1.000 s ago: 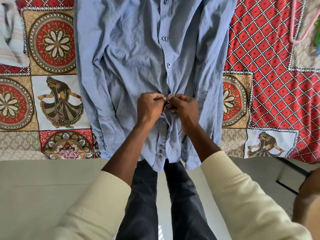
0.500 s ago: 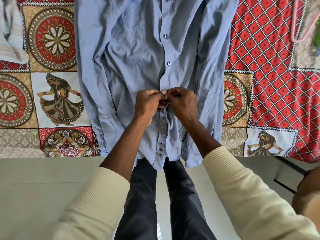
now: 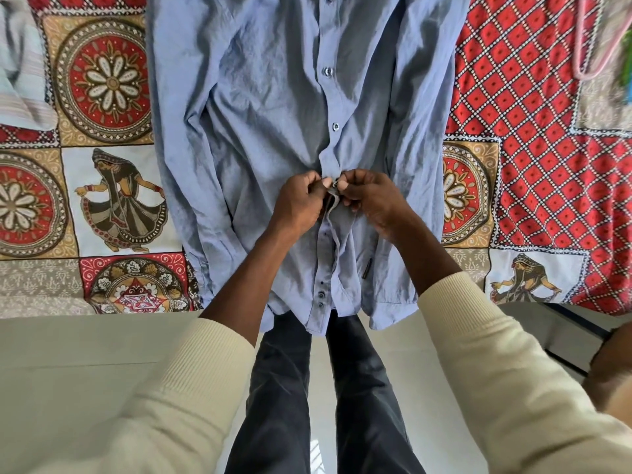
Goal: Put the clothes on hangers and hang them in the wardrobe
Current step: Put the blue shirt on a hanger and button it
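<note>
A light blue long-sleeved button shirt [image 3: 266,107] lies flat on the bed, collar away from me, hem hanging over the near edge. Its upper buttons are fastened; the lowest part of the front still gapes. My left hand [image 3: 301,203] pinches the left side of the placket and my right hand [image 3: 371,196] pinches the right side, the fingertips meeting at one button in the lower middle. A pink hanger [image 3: 591,46] lies at the far right on the bed, partly cut off by the frame.
The bed carries a patterned red, tan and white bedspread [image 3: 533,138]. A striped pale garment [image 3: 20,70] lies at the far left. My dark trousers [image 3: 287,388] stand against the bed edge on a pale floor [image 3: 85,364]. A dark frame [image 3: 567,330] shows lower right.
Both hands slid up the placket away from me and came back a little, still pinching the shirt front at one button. The shirt has stayed in place.
</note>
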Available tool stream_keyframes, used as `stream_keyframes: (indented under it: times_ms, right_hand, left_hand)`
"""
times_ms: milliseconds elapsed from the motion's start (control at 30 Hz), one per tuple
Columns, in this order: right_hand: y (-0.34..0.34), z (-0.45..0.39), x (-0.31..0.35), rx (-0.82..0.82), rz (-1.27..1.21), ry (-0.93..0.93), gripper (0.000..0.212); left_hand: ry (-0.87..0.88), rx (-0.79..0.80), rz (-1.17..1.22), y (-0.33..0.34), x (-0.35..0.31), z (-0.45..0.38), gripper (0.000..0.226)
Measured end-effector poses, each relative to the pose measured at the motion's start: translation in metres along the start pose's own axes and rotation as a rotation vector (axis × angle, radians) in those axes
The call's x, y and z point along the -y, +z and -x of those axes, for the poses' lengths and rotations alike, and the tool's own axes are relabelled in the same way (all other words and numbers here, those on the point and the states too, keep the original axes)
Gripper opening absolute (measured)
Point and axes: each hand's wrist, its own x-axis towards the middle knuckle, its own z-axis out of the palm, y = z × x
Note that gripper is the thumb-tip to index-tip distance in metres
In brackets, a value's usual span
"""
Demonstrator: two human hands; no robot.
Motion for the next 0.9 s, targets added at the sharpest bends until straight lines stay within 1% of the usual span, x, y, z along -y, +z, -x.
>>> stream_keyframes:
  times_ms: [67, 133, 200, 267, 333, 400, 433, 500, 533, 567, 600, 700, 733, 833, 900]
  right_hand:
    - [-0.004, -0.003, 0.0, 0.02, -0.091, 0.025, 0.015]
    - [-0.006, -0.004, -0.002, -0.01, -0.099, 0.025, 0.014]
    - [-0.002, -0.004, -0.004, -0.062, -0.069, -0.003, 0.013]
    - [0.004, -0.003, -0.007, -0.118, -0.066, -0.022, 0.01]
    - [0.012, -0.001, -0.011, -0.192, -0.083, -0.041, 0.013]
    - [0.02, 0.003, -0.016, -0.321, -0.128, -0.065, 0.016]
    - [0.024, 0.006, -0.017, -0.413, -0.11, -0.083, 0.019]
    - [0.029, 0.018, -0.023, -0.614, 0.07, -0.14, 0.029]
    - [0.031, 0.026, -0.027, -0.678, 0.166, -0.181, 0.033]
    - [0.034, 0.034, -0.031, -0.691, 0.237, -0.221, 0.035]
    - [0.037, 0.041, -0.036, -0.665, 0.314, -0.246, 0.038]
    - [0.045, 0.055, -0.055, -0.535, 0.648, -0.271, 0.055]
    - [0.046, 0.057, -0.061, -0.513, 0.742, -0.289, 0.056]
    - [0.045, 0.059, -0.068, -0.509, 0.887, -0.342, 0.043]
    - [0.044, 0.059, -0.069, -0.492, 0.879, -0.339, 0.035]
  left_hand:
    - [0.024, 0.052, 0.002, -0.002, -0.003, -0.003, 0.045]
    - [0.032, 0.131, 0.061, -0.007, -0.005, -0.007, 0.034]
    - [0.039, 0.19, 0.052, -0.013, -0.002, -0.013, 0.026]
    - [0.023, 0.193, 0.044, -0.014, 0.001, -0.015, 0.024]
    - [0.014, 0.119, 0.091, -0.013, 0.001, -0.013, 0.021]
    - [0.011, 0.053, 0.156, -0.012, -0.002, -0.01, 0.021]
    - [0.004, 0.037, 0.188, -0.011, -0.003, -0.01, 0.02]
    - [-0.021, 0.021, 0.23, -0.011, -0.007, -0.009, 0.021]
    - [-0.028, 0.014, 0.241, -0.012, -0.008, -0.009, 0.021]
    - [-0.025, 0.005, 0.248, -0.012, -0.008, -0.008, 0.02]
    - [-0.012, -0.009, 0.252, -0.014, -0.006, -0.005, 0.016]
    - [0.004, -0.055, 0.336, -0.016, 0.004, 0.01, 0.002]
    - [-0.004, -0.071, 0.379, -0.016, 0.008, 0.017, 0.002]
    - [-0.033, -0.104, 0.446, -0.011, 0.027, 0.04, 0.009]
    - [-0.05, -0.143, 0.364, -0.003, 0.042, 0.054, 0.012]
